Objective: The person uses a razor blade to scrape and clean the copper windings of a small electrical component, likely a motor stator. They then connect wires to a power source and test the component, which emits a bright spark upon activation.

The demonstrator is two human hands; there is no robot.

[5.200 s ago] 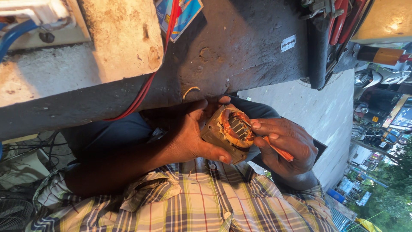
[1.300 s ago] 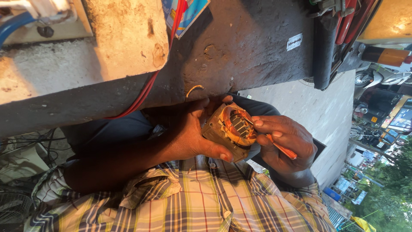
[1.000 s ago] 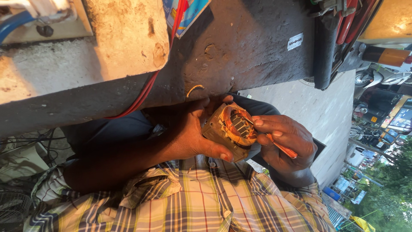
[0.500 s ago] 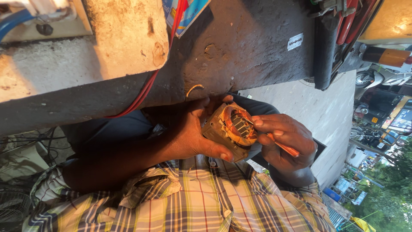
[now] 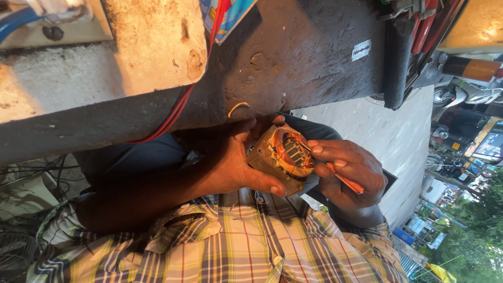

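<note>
Sideways frame, warm daylight from the right; deep shadow under the dark scarred workbench slab (image 5: pixel 293 63); sharp centre.

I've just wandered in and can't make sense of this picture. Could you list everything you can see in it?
Motor stator: one, brown metal block with copper-orange windings, held in front of the chest.
Orange-handled tool: one, thin, tip at the windings.
Dark slab: one, grey-black, across the top.
Red cable: one, running down the slab.
Pale block: one, cream with rust marks, upper left.
Scooter: one, light-coloured, far right.
Trees: green, lower right.
Plaid shirt: one, yellow-blue check, bottom.
Left hand: grips the stator.
Right hand: holds the tool.
</note>
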